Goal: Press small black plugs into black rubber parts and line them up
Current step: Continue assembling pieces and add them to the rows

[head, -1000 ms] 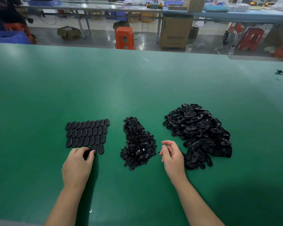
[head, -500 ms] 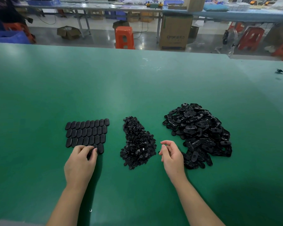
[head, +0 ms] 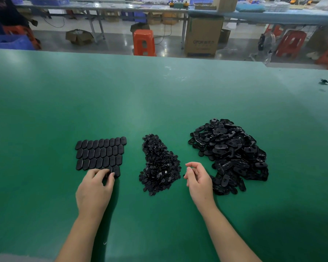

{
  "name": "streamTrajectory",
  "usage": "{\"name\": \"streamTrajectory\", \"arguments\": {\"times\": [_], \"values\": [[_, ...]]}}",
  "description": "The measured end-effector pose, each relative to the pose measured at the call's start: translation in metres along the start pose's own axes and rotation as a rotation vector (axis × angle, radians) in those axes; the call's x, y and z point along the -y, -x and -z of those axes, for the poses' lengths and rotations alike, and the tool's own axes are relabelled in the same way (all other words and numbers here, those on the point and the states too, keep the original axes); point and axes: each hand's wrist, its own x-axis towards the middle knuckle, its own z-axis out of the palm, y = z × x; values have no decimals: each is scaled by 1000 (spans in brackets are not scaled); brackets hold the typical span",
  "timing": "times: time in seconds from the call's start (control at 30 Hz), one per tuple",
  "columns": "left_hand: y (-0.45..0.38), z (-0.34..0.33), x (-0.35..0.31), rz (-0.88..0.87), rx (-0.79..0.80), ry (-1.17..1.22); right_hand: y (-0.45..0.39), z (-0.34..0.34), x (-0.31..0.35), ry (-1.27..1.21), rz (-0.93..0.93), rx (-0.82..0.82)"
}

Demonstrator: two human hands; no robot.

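Parts: a loose heap of black oval rubber parts (head: 229,157) lies on the right of the green surface (head: 159,103), just beyond the right hand. They look light, soft and a little grippy; best pinched by the long edges, one off the heap's near rim.
Plugs: a narrower pile of tiny black plugs (head: 159,167) sits between the hands. Probably very light and fiddly, so a fingertip pinch on a single plug suits them.
Rows: finished pieces (head: 100,154) lie flat in tight rows on the left, edges touching; a careless nudge would likely shift the neighbours.
Left hand (head: 95,191): fingertips curled down onto the nearest row, its grip pressing a piece at the near edge into line.
Right hand (head: 199,180): hovers between plugs and parts, fingers loosely curled, grip holding nothing visible.
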Motion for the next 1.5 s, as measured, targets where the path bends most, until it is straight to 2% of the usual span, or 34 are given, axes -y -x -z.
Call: {"name": "streamTrajectory", "arguments": {"times": [0.13, 0.33, 0.5, 0.7, 0.77, 0.87, 0.93, 1.0, 1.2, 1.5], "values": [[1, 0, -10, -19, -5, 46, 0, 0, 0, 16, 7, 2], [12, -14, -59, -223, 89, 104, 0, 0, 1, 22, 3, 8], [20, -31, -91, -181, 175, 96, 1, 1, 2, 33, 6, 8], [21, -34, -85, -159, 194, 124, -2, 2, 8, 89, -9, 66], [21, -34, -85, -151, 204, 128, -6, 11, 14, 234, 40, 93], [19, -35, -84, -117, 227, 130, -18, 38, 29, 772, 139, 180], [17, -36, -84, -118, 238, 120, -28, 57, 38, 1051, 77, 269], [16, -36, -84, -106, 253, 122, -36, 74, 43, 1208, 2, 356], [15, -35, -80, -80, 256, 188, -45, 87, 39, 1321, 9, 438], [16, -35, -78, -59, 217, 280, -48, 86, 35, 1175, 47, 382]]}}
